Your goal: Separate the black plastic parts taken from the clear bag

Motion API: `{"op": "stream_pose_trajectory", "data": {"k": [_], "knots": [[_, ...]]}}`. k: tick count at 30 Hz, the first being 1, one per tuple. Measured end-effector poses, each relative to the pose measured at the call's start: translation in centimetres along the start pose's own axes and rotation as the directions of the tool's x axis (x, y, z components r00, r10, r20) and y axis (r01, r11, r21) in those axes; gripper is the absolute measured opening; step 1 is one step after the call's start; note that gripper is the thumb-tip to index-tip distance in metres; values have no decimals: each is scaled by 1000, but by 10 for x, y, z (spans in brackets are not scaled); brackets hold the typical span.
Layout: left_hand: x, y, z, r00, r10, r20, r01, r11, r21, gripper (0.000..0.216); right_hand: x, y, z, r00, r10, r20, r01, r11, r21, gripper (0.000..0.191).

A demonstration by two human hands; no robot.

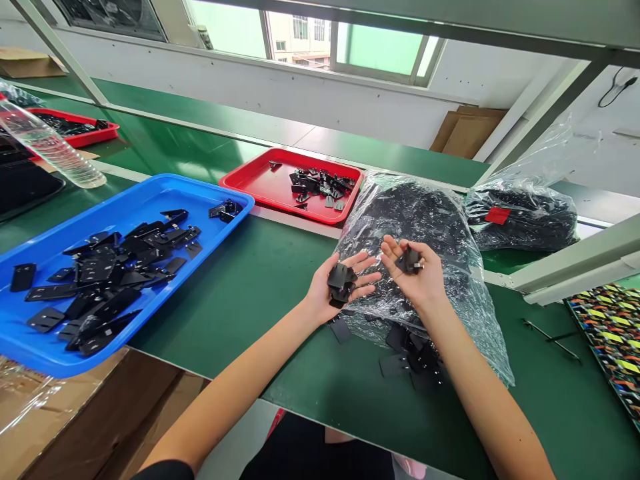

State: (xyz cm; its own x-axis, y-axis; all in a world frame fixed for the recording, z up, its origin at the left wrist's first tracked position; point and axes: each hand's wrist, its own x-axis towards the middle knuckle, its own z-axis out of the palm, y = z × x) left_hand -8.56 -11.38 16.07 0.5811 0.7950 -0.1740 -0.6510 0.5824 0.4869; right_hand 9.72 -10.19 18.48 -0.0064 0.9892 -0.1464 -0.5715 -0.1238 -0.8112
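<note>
A small stack of black plastic parts (341, 285) is cradled in the upturned palm of the left hand (334, 288), the fingers spread loosely rather than clamped. A single black plastic part with a small metal tab (410, 260) lies in the right hand (416, 275), also palm up, with the fingers curled lightly around it. Both hands are held just in front of the clear plastic bag of black parts (425, 227), against its near face. More loose black pieces (407, 360) are spilled on the green table (260, 280) at the bag's near foot, under the right forearm.

The step in hand appears to be picking over or sorting parts taken from the bag. To the left of the bag sits a blue tray (150, 200) heaped with flat black pieces; behind and left of the bag, a red tray (260, 177) holds fewer. The next move would likely call for a firmer pinch on each part before it is carried to a tray.
</note>
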Motion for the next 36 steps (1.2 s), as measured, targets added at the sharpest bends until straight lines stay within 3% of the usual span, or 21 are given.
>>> {"op": "stream_pose_trajectory", "data": {"k": [2,7,14,20,30,32,36], "knots": [[1,-2,-2,997,-68,30,66,995,70,49,2,1,-1,999,39,-3,-39,999,-25,24],[4,-8,-6,968,-214,134,193,969,153,54,2,6,1,979,147,144,-111,966,-235,31],[2,-10,-6,923,-278,265,219,948,230,53,-9,1,7,941,174,290,44,787,-615,28],[0,-8,-4,875,-323,360,242,937,253,54,-12,-8,5,876,268,401,110,698,-707,24],[0,-14,-8,825,-449,343,351,883,312,64,-22,-14,12,820,347,456,185,594,-783,17],[-1,-13,-6,841,-424,335,330,894,302,61,-22,-17,12,835,314,452,192,604,-774,17],[-1,-10,-4,882,-356,308,263,915,305,48,-20,-23,10,919,170,355,210,552,-807,26]]}}
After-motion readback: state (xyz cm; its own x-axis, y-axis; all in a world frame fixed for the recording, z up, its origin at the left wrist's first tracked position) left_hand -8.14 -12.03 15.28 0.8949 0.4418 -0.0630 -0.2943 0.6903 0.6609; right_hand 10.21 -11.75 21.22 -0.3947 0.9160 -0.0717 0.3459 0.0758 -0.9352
